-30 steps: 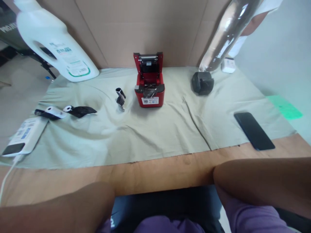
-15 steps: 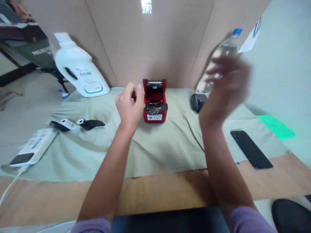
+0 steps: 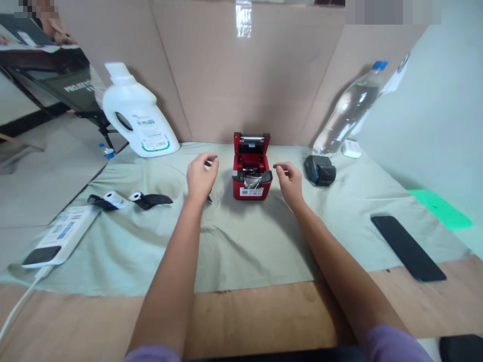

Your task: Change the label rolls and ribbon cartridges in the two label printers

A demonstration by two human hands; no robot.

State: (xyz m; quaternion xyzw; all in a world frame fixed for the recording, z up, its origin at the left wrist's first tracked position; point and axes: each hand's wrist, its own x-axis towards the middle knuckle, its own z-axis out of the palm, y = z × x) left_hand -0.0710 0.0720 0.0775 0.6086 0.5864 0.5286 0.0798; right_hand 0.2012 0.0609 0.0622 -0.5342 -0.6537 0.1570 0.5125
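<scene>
A small red printer [image 3: 251,186] stands on the cloth with its lid [image 3: 251,145] raised; clear plastic and dark parts show in its opening. My left hand [image 3: 202,176] is to its left, apart from it, with loosely curled fingers and a gap between thumb and index finger. Nothing shows in that hand. A small dark object [image 3: 210,197] shows beside its wrist, too little visible to name. On the printer's right, my right hand [image 3: 290,183] hovers close to its side, fingers bent and partly spread, with nothing visible in them.
A white jug [image 3: 141,120] and a water bottle [image 3: 349,110] lean against the cardboard [image 3: 226,75]. Nearby are a black device [image 3: 320,171], a phone [image 3: 408,247], a white power bank with a cable [image 3: 62,236], two paper rolls [image 3: 115,199] with black strips, and a green sheet [image 3: 441,208].
My right hand has come down and left from in front of the water bottle to the printer's right side. My left hand is now slightly farther from the printer. The view has shifted.
</scene>
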